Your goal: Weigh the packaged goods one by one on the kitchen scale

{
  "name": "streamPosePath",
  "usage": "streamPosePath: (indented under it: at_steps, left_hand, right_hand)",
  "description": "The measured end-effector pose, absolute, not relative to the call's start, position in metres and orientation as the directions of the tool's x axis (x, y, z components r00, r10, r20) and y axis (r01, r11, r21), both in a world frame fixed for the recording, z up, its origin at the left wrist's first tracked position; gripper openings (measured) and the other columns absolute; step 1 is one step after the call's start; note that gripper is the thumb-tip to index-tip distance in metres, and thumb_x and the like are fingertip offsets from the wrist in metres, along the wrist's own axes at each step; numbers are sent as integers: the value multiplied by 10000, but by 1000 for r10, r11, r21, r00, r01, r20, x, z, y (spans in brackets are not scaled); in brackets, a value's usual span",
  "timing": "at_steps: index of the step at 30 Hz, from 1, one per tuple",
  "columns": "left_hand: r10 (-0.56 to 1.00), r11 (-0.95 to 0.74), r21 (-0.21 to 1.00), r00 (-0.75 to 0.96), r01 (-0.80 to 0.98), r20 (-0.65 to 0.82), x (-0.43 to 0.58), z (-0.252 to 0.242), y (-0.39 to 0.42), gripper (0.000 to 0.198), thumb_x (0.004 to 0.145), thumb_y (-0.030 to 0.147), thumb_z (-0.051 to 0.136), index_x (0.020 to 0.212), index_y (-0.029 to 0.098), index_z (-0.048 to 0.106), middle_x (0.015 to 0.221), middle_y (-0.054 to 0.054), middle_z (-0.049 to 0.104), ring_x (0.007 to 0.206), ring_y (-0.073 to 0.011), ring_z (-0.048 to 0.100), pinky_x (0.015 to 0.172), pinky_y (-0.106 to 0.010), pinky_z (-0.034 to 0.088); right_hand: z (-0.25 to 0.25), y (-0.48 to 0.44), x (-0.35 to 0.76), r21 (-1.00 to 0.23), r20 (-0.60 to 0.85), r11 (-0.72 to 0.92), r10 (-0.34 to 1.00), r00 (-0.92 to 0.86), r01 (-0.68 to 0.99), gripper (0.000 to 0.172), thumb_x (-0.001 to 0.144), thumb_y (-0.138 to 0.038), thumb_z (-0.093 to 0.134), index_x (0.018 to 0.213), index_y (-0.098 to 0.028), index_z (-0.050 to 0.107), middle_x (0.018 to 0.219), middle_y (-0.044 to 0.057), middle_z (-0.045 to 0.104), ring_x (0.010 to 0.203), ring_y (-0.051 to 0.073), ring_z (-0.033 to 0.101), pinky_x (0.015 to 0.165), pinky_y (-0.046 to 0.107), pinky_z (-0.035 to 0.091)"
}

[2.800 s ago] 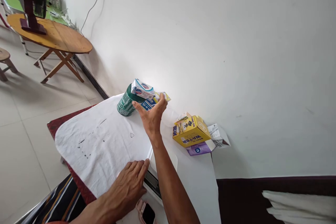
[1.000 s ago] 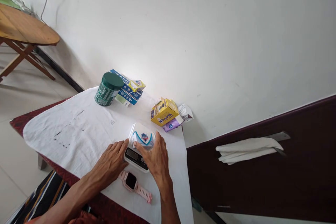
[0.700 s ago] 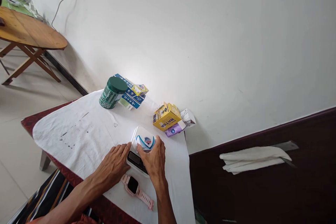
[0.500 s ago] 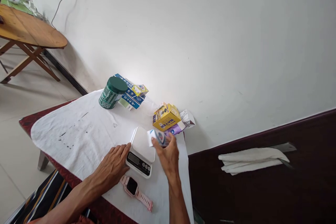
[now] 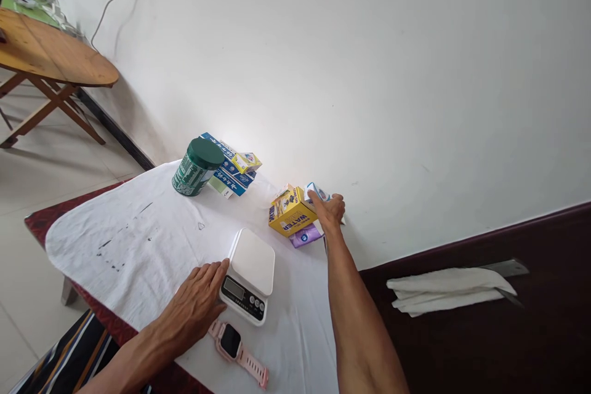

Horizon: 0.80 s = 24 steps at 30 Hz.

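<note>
My right hand [image 5: 329, 210] is closed around a small white and blue box [image 5: 316, 191], at the back right corner of the yellow box [image 5: 292, 210] marked WATER. The fingers partly cover the small box. My left hand [image 5: 199, 297] lies flat with fingers stretched out, its fingertips at the left edge of the white kitchen scale [image 5: 253, 261]. Nothing sits on the scale's plate. Just in front of the scale is a pink smartwatch [image 5: 231, 342], lying face up with its strap spread out. A purple pack [image 5: 305, 235] shows under the yellow box.
A green lidded can [image 5: 197, 167] stands at the back left beside blue boxes [image 5: 235, 178], with a small yellow box [image 5: 246, 162] on top. The white wall rises behind the cloth-covered table [image 5: 133, 246]. A white towel [image 5: 447, 289] hangs to the right.
My right hand has carried the small white and blue box from beside the scale, back and right to the yellow box. My left hand has stayed by the scale.
</note>
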<state>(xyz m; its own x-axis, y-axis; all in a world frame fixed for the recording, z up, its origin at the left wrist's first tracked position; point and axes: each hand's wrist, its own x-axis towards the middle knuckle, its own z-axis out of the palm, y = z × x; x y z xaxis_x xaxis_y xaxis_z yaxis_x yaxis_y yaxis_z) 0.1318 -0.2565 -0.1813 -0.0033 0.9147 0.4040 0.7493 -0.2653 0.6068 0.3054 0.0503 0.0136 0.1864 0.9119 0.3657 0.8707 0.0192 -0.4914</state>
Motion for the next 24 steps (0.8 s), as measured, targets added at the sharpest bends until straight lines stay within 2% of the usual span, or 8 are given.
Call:
streamPosePath:
  at_steps: [4,7,11,13,15,17,19,24]
  left_hand:
    - [928,-242,610,-3,754,372,132,-180,-256,828,869,118,592,1552,219,134,1417,-142,539,1272,-319,541,1073,-495,454]
    - [936,-235,616,3,751,353,133,-179,-256,818,871,122,599,1550,213,152,1430,-137,534,1289,-319,529,1084,-492,445]
    - [946,-211,625,-4,752,325,134,-180,-256,800,865,130,621,1540,201,196,1436,-136,531,1290,-320,525,1086,-489,441]
    - [945,-215,633,-4,744,326,135,-181,-256,798,864,130,625,1539,198,205,1444,-135,525,1301,-313,518,1097,-483,432]
    - [945,-217,641,-5,736,327,135,-181,-256,799,863,127,624,1541,199,206,1448,-131,523,1308,-306,514,1107,-479,423]
    - [945,-214,647,-12,732,326,135,-182,-256,799,862,124,617,1543,201,208,1453,-132,518,1316,-307,508,1113,-482,416]
    - [949,-209,655,-13,726,316,135,-181,-256,793,861,124,607,1545,201,213,1452,-132,519,1319,-307,505,1112,-480,416]
    - [966,-187,674,9,715,258,133,-171,-256,773,851,119,595,1542,178,253,1433,-140,531,1308,-312,509,1105,-468,413]
  right_hand:
    - [2,58,305,-442,325,9,934,151,897,861,665,-599,706,1331,-76,550,1347,284,545,1311,429,460,1058,507,383]
    - [0,55,306,-422,352,25,926,138,906,927,667,-648,708,1374,-85,502,1385,298,508,1321,445,432,1048,554,377]
    - [3,40,295,-386,511,133,854,92,913,979,712,-717,651,1439,-111,402,1519,293,346,1402,461,276,1067,642,307]
    - [4,32,280,-348,597,223,801,32,911,898,773,-689,613,1443,-134,390,1558,251,298,1428,419,236,1104,609,283]
    - [4,25,257,-312,646,362,759,-84,878,805,811,-662,596,1410,-151,426,1533,223,344,1413,385,268,1121,574,282]
    - [2,21,230,-309,628,500,746,-221,809,758,823,-667,591,1369,-155,466,1472,213,420,1381,366,322,1126,554,292]
    - [-4,19,201,-337,563,570,760,-325,749,773,813,-685,599,1357,-147,485,1430,206,472,1355,348,369,1125,524,314]
    - [-24,29,142,-391,405,538,829,-385,747,943,724,-712,673,1414,-102,470,1429,224,502,1343,354,430,1088,453,379]
